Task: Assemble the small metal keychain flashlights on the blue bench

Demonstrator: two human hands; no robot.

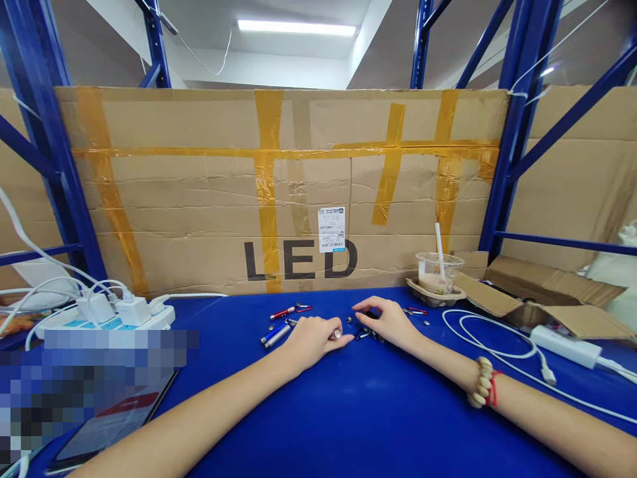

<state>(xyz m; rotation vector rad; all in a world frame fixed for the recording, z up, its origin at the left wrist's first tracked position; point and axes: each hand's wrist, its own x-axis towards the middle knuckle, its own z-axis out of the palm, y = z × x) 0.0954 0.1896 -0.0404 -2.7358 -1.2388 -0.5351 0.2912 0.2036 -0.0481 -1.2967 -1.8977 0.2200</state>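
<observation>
My left hand [312, 338] rests on the blue table [348, 411], its fingers curled round a small silver-tipped pen-shaped thing [336, 334]. My right hand [385, 320] lies beside it with the fingers bent down over a pile of small dark parts [365, 332]. Several little pen lights, one red [283, 313] and others blue [273, 333], lie just left of my left hand. A red clip piece [415, 311] sits right of my right hand. A bead bracelet [482, 392] is on my right wrist.
A taped cardboard wall marked LED [298, 192] closes the back. A power strip with chargers [114, 312] and a phone [109, 425] are at the left. A plastic cup with a straw [438, 272], an open carton [547, 299] and white cables [497, 338] lie at the right.
</observation>
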